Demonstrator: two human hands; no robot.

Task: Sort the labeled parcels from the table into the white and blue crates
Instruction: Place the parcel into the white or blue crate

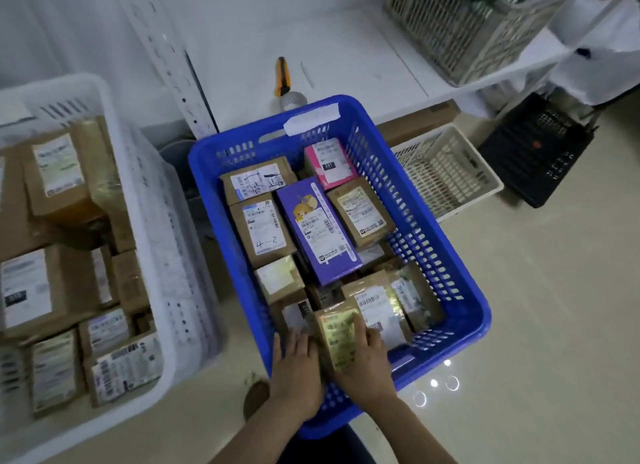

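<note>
An orange-and-black utility knife [281, 76] lies with a grey roll of tape [293, 100] touching its near end. Right of the knife stands a beige lattice plastic basket [460, 31]. Below-right of it, a second beige lattice basket [446, 173] and a black slotted plastic crate [533, 152] sit on the glossy cream floor [554, 290].

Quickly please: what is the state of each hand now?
Left hand: open, straight fingers against the small brown cardboard parcel.
Right hand: holding that parcel, thumb on top.
</note>
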